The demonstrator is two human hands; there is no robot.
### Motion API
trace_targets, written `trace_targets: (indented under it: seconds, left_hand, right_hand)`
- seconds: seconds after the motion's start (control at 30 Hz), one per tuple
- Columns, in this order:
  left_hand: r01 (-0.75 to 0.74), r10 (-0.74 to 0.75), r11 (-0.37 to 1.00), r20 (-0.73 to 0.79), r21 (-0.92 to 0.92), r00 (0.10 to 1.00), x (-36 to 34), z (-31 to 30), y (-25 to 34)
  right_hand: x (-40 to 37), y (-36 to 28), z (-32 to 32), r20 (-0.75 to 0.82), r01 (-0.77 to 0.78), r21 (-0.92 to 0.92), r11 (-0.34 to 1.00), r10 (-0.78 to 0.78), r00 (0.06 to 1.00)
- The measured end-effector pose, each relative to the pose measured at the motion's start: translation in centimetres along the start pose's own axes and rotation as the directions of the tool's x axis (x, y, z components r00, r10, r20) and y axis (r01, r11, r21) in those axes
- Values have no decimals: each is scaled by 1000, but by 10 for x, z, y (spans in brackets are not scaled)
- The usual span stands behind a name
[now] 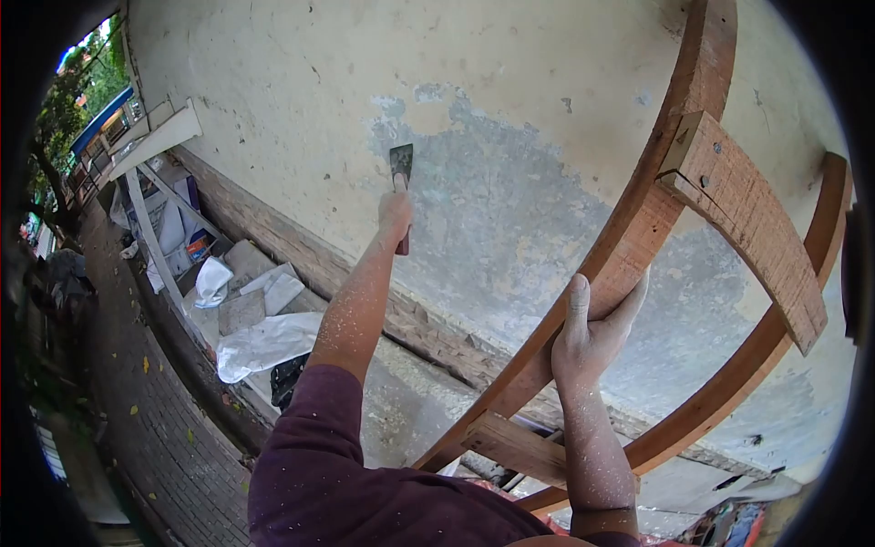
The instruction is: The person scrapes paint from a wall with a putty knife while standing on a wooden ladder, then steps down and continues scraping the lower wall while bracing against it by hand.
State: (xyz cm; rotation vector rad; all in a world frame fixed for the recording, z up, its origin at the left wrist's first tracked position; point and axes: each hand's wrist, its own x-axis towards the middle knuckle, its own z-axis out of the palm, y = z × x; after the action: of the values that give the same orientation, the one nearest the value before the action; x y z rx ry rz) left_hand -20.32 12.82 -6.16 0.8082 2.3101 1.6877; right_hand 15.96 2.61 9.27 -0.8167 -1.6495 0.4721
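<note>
In my left hand (396, 211), closed around its dark reddish handle, is a paint scraper (401, 162). The scraper's flat metal blade points up against the wall (483, 201), at the left edge of a patch where the cream paint is gone and grey shows. My right hand (591, 342) grips the near side rail of a wooden ladder (629, 239), thumb on one side and fingers on the other. White dust and flakes cover both forearms. A nailed rung (752, 228) joins the two rails above my right hand, and a lower rung (515, 447) sits beside that forearm.
Along the wall's foot at left lie white plastic sacks (264, 346), slabs (244, 264) and other debris behind a slanted grey frame (155, 228). A brick-paved path (173, 438) with fallen leaves runs further left. More clutter (725, 524) shows at lower right.
</note>
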Motion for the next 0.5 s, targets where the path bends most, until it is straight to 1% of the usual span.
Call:
trace_targets:
  seconds: [0.03,0.07,0.1,0.2,0.3,0.33,0.37,0.4,0.43,0.47,0.5]
  left_hand:
    - [-18,16,1000,-63,-24,998,-2,2,15]
    - [-209,233,970,-231,126,945,35,4,8]
    - [-215,236,970,-229,113,944,55,-3,14]
    - [-137,141,988,-58,69,988,84,-43,28]
    - [-62,55,995,96,72,994,91,-78,43]
    - [-25,18,992,57,125,998,73,-66,35]
    - [23,-27,984,19,179,999,35,-45,17]
    - [-100,103,951,7,294,995,-2,-28,5]
    - [-45,53,952,-16,303,998,-27,-7,-10]
    - [6,7,951,-43,309,999,-37,6,-20]
    - [4,13,953,-56,302,998,-33,4,-15]
  right_hand:
    - [2,2,1,-9,16,3,1000,-16,1000]
    - [0,5,1,-14,65,-43,997,-66,998]
    - [1,8,2,-17,113,-95,989,-115,993]
    - [0,12,2,-25,111,-130,985,-115,993]
    - [0,12,2,-19,90,-95,991,-92,996]
    - [2,11,4,-24,87,-88,992,-89,996]
    - [2,11,3,-31,107,-111,988,-111,993]
    - [0,10,2,-34,130,-134,982,-136,990]
    - [-2,7,1,-28,125,-127,984,-130,991]
    - [-3,4,0,-14,46,-12,999,-46,999]
    - [0,2,1,5,-23,103,994,22,1000]
